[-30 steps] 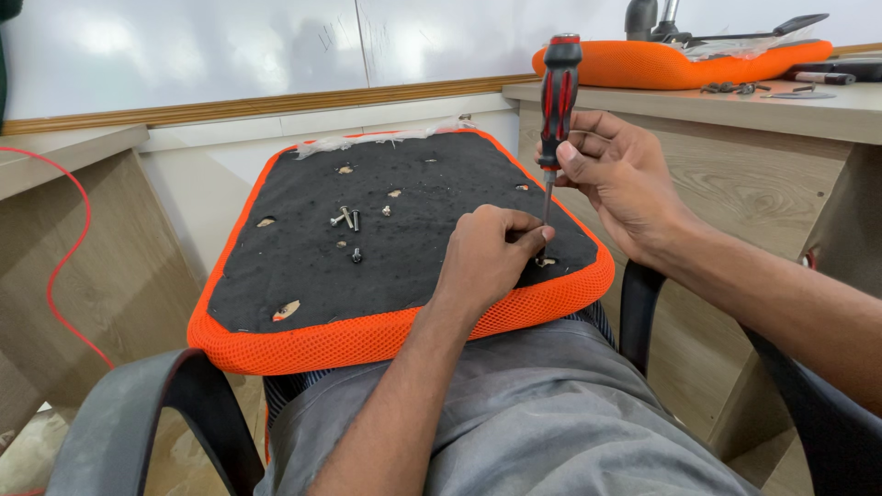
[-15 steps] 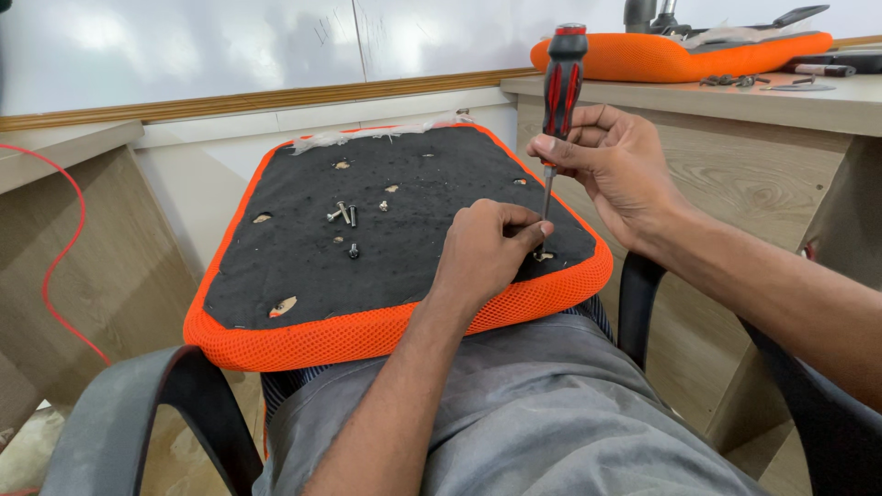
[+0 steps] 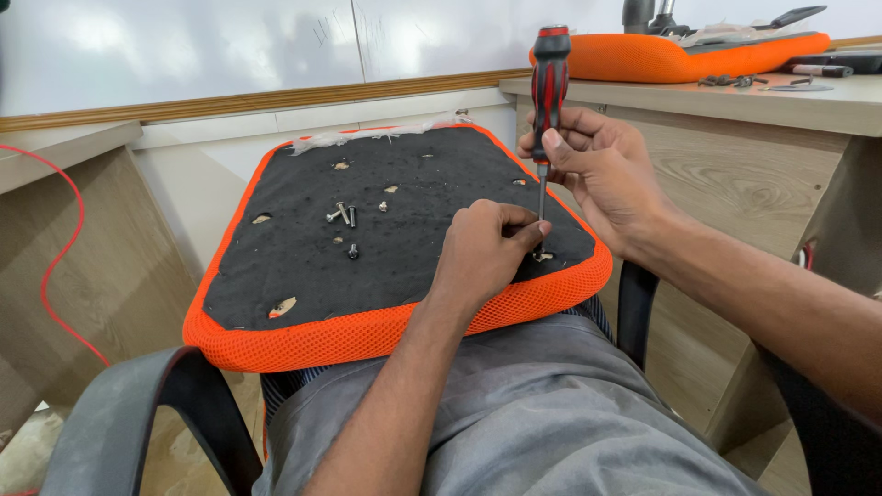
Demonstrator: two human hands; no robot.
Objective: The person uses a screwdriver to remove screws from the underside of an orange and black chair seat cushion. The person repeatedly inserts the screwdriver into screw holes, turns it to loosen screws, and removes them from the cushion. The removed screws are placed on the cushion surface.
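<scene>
Setting: wooden desks along a white wall; seat cushion on the person's lap.
Right hand: clamped on one screwdriver, upright, tip down.
Left hand: fingers pinched at the tip.
Left of hands: four loose screws.

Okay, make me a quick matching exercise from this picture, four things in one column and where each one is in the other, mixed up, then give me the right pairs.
Things:
1. screwdriver
2. loose screws
3. second orange cushion
4. red cable

Places:
A. on the desk at upper right
B. along the left side, by the wooden panel
C. upright in the right hand, its tip near the left hand
D. lying on the black underside of the seat cushion on the lap

Pairs: 1-C, 2-D, 3-A, 4-B
</scene>
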